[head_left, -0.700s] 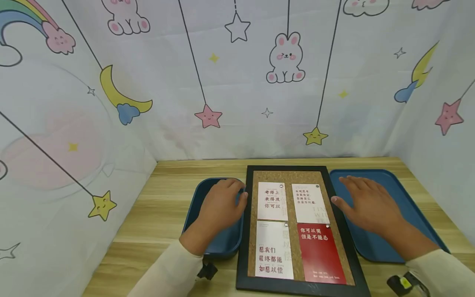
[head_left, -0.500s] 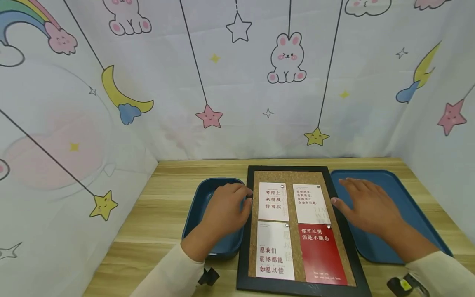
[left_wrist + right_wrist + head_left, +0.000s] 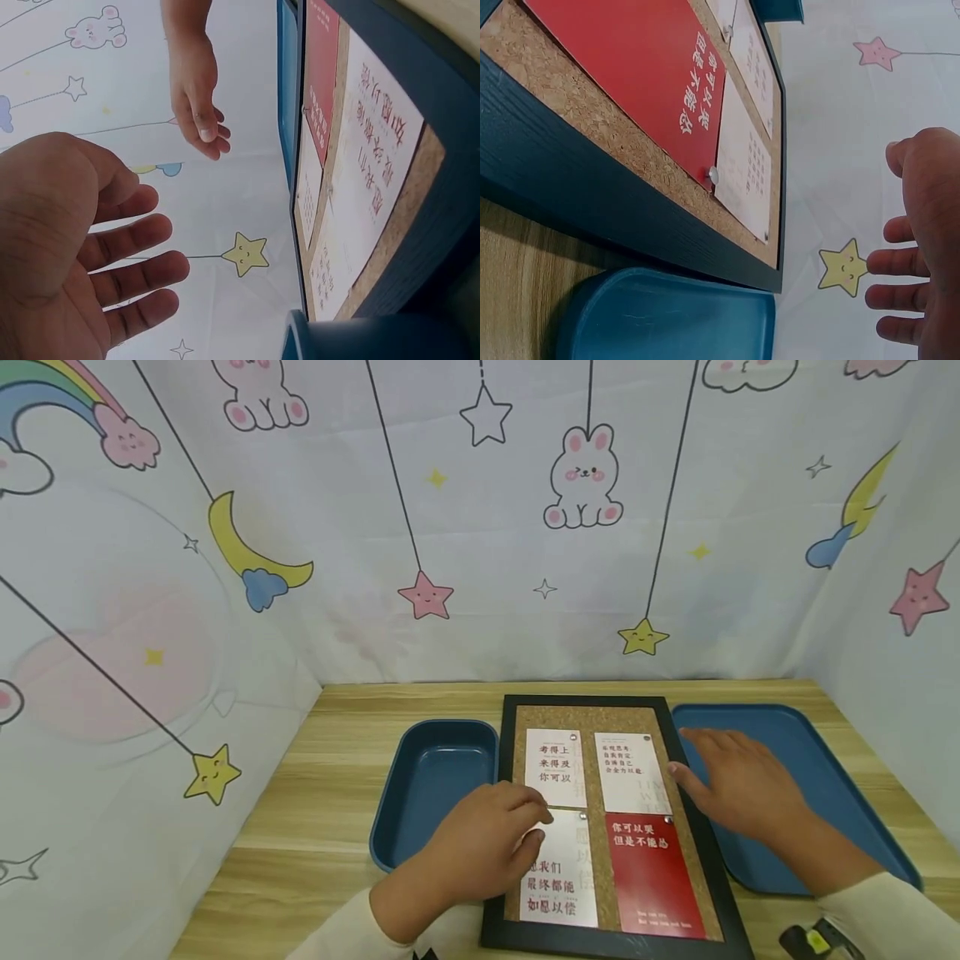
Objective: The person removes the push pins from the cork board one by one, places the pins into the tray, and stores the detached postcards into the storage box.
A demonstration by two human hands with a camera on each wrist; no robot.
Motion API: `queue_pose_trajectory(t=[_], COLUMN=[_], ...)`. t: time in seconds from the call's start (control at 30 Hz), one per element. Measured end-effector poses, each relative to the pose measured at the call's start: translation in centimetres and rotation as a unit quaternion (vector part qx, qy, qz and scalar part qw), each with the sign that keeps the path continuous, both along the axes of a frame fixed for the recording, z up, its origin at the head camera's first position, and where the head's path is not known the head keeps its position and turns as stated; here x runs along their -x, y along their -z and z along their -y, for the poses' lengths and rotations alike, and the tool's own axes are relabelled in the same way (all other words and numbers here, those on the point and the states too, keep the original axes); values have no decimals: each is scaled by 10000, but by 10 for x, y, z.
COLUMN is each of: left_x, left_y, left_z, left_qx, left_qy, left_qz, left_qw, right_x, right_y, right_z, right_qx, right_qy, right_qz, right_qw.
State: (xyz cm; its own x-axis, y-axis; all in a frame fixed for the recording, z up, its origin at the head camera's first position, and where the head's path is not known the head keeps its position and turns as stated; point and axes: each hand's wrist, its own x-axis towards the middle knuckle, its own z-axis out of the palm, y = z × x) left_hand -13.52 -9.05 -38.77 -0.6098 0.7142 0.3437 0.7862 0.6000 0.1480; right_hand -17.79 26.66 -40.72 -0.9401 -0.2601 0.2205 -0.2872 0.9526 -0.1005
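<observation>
A black-framed corkboard [image 3: 585,717] lies on the table with several cards pinned to it. Three cards are white: upper left [image 3: 553,760], upper right [image 3: 628,768] and lower left [image 3: 558,897]. At lower right is a red card [image 3: 654,881] with white writing; a metal pushpin [image 3: 713,175] sits at its top corner. My left hand [image 3: 483,843] hovers over the lower-left card and the frame's left side, fingers loosely bent and holding nothing. My right hand [image 3: 746,785] is held above the board's right edge and the blue tray, fingers extended, nothing in it.
Left of the board stands a deep blue bin [image 3: 386,793], with no contents visible. A flat blue tray [image 3: 840,810] lies along the board's right side. White printed cloth [image 3: 480,643] walls in the wooden table [image 3: 300,827] at the back and sides.
My left hand has drawn back toward me and rightward, from over the blue bin to over the lower-left card. My right hand has hardly moved.
</observation>
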Motion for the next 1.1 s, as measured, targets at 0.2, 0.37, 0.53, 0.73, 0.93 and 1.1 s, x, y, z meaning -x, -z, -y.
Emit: queue_pose_trajectory(t=[0.2, 0.37, 0.53, 0.73, 0.93, 1.1], left_x=[-5, -7, -10, -14, -16, -19], left_y=[4, 9, 13, 17, 24, 31], left_z=[-3, -6, -10, -12, -12, -12], left_qx=[113, 161, 206, 264, 322, 402], left_qy=[62, 178, 257, 296, 308, 297], left_qz=[-128, -191, -110, 90, 200, 427], left_qw=[9998, 9995, 9994, 9992, 9988, 9978], right_x=[-2, -3, -5, -5, -4, -5], right_y=[-1, -1, -2, -2, 1, 4], right_z=[1, 3, 4, 5, 9, 14], right_qx=[24, 73, 119, 136, 126, 142], right_qy=[-53, -69, -95, -175, -192, -122], right_qz=[-2, -38, -59, -78, -28, -13], right_qw=[10000, 9999, 9999, 9997, 9997, 9998])
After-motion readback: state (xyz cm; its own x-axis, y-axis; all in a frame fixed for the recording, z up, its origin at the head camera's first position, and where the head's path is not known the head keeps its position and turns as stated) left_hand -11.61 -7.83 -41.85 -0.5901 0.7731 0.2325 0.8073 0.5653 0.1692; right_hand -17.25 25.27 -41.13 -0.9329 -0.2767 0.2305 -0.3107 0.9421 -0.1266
